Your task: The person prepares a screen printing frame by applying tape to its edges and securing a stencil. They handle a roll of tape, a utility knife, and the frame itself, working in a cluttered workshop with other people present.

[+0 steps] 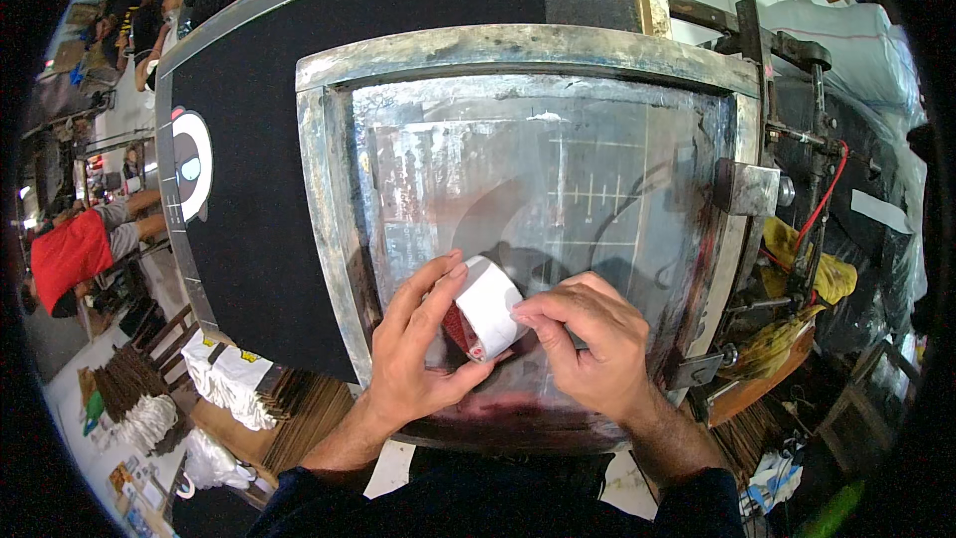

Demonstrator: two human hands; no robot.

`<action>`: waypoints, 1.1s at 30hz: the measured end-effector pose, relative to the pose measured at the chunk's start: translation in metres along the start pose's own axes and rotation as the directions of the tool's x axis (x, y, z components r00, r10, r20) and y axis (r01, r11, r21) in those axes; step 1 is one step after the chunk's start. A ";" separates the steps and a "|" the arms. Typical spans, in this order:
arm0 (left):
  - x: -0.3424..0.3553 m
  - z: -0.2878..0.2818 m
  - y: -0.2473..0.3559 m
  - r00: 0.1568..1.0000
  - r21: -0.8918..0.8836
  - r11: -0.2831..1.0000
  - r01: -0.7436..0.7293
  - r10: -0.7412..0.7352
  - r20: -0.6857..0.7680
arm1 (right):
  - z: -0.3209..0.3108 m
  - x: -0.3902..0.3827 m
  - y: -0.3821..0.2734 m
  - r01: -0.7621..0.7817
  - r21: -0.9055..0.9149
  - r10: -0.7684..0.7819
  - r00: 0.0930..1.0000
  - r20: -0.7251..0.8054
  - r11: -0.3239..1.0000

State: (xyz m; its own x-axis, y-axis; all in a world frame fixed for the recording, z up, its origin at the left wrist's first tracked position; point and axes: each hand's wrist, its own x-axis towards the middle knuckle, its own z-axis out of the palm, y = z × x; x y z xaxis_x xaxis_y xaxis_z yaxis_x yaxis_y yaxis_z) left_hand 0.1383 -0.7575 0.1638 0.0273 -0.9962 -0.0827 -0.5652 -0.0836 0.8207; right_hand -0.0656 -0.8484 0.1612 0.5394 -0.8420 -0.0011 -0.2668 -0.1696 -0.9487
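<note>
A roll of white tape (490, 305) with a dark red core is held above the near part of a screen-printing frame (317, 164). My left hand (410, 344) is closed round the roll from the left, fingers along its far side and thumb underneath. At the roll's right edge, the thumb and forefinger of my right hand (596, 344) pinch together on the tape's surface. Whether a loose tape end lies between them is too small to tell. Beneath both hands stretches the frame's greyish mesh (478, 174), marked with pale lines and a dark curved shape.
A metal clamp (749, 187) grips the frame's right side. Beyond the frame lies black cloth (249, 239) bearing a cartoon print (189, 164). Folded white cloth (231, 379) sits on a stack at lower left. Yellow rags (812, 264) hang at right. A person in red (72, 261) is far left.
</note>
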 end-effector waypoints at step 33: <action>0.005 0.001 -0.006 0.978 0.034 0.994 0.099 -0.091 -0.189 | 0.039 -0.002 -0.002 0.100 0.031 -0.101 0.995 0.017 0.994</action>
State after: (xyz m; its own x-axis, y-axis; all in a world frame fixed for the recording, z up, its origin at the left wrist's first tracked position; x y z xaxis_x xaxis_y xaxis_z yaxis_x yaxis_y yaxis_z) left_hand 0.1410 -0.7618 0.1580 0.2338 -0.9711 -0.0491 -0.5871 -0.1812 0.7890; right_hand -0.0351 -0.8268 0.1509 0.5774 -0.8116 0.0887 -0.1863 -0.2368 -0.9535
